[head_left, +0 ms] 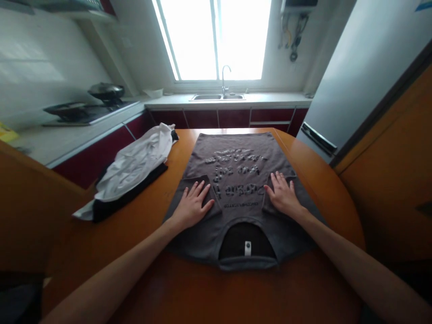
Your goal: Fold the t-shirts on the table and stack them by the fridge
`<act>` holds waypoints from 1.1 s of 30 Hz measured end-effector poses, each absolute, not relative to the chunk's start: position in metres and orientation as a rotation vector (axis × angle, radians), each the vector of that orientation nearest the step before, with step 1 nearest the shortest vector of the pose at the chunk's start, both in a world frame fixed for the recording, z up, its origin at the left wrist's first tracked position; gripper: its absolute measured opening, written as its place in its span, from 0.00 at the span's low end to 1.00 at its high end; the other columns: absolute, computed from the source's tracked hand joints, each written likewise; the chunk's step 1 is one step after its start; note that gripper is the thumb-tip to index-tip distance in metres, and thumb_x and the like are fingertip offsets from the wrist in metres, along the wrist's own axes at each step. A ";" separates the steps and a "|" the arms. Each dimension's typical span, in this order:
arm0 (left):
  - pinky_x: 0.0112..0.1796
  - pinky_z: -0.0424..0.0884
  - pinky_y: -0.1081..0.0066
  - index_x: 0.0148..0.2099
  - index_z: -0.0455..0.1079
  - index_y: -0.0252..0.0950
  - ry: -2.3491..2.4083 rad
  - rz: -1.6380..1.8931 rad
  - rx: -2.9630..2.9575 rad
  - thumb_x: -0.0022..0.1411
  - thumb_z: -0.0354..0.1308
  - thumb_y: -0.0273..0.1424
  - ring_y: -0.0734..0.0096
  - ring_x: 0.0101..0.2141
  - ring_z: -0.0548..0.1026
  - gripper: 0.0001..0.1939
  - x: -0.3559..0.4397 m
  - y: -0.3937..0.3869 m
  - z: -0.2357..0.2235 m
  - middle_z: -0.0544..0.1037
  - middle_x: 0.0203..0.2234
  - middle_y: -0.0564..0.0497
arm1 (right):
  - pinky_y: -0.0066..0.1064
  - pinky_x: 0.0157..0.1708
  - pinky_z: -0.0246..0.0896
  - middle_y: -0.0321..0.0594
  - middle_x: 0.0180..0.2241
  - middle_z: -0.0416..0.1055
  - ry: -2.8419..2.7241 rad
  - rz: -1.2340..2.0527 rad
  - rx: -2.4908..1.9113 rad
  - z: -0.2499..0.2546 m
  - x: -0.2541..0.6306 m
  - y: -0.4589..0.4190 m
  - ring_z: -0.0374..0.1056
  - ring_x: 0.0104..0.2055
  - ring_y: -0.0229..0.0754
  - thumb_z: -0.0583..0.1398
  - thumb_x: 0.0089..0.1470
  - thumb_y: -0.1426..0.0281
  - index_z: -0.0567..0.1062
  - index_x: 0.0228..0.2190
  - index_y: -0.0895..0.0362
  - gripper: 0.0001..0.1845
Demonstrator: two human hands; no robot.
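Orange table (313,180): grey printed tee (236,180) flat, sleeves folded in.

Grey-brown cotton T-shirt (236,180), pale lettering, black inner collar; rounded orange wooden table (324,189); crumpled white garment (138,162) over black.
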State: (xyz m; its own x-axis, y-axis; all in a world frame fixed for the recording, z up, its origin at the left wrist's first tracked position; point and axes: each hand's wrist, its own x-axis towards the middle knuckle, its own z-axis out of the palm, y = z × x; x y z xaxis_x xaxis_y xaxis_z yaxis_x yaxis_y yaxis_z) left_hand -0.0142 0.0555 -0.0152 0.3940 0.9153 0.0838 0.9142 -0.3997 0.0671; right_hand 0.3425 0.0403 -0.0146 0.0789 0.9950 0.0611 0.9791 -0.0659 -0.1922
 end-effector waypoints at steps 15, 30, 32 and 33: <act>0.65 0.47 0.39 0.74 0.52 0.40 1.899 0.362 2.407 0.72 0.40 0.53 0.46 0.71 0.46 0.37 -0.055 0.093 -0.006 0.51 0.72 0.43 | 0.62 0.68 0.35 0.58 0.73 0.40 -1.835 0.181 -2.393 -0.021 0.386 0.057 0.35 0.74 0.57 0.39 0.68 0.50 0.49 0.70 0.66 0.42; 0.64 0.44 0.35 0.73 0.56 0.42 1.947 0.326 2.478 0.73 0.41 0.51 0.44 0.71 0.43 0.33 -0.054 0.094 -0.008 0.49 0.73 0.44 | 0.63 0.67 0.33 0.57 0.73 0.37 -1.955 0.153 -2.305 -0.026 0.367 0.053 0.33 0.75 0.57 0.39 0.68 0.49 0.49 0.70 0.64 0.42; 0.66 0.44 0.39 0.72 0.58 0.41 1.888 0.401 2.574 0.73 0.41 0.50 0.47 0.71 0.44 0.33 -0.050 0.092 -0.001 0.51 0.72 0.44 | 0.63 0.67 0.33 0.56 0.73 0.37 -1.942 0.118 -2.273 -0.025 0.366 0.053 0.33 0.75 0.56 0.39 0.69 0.49 0.49 0.71 0.64 0.41; 0.66 0.46 0.42 0.72 0.58 0.40 1.834 0.431 2.609 0.73 0.41 0.50 0.49 0.71 0.45 0.33 -0.047 0.091 0.002 0.52 0.72 0.44 | 0.62 0.68 0.33 0.56 0.73 0.37 -1.949 0.110 -2.253 -0.025 0.365 0.053 0.33 0.75 0.55 0.39 0.69 0.49 0.49 0.71 0.63 0.41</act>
State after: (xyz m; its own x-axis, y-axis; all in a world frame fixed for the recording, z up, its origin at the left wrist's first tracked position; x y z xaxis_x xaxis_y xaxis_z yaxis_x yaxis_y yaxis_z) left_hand -0.0466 0.0907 0.0016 0.3155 0.9125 0.2603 0.9330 -0.3484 0.0906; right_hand 0.3653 0.0528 -0.0245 0.1481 0.9878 0.0489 0.9760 -0.1380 -0.1685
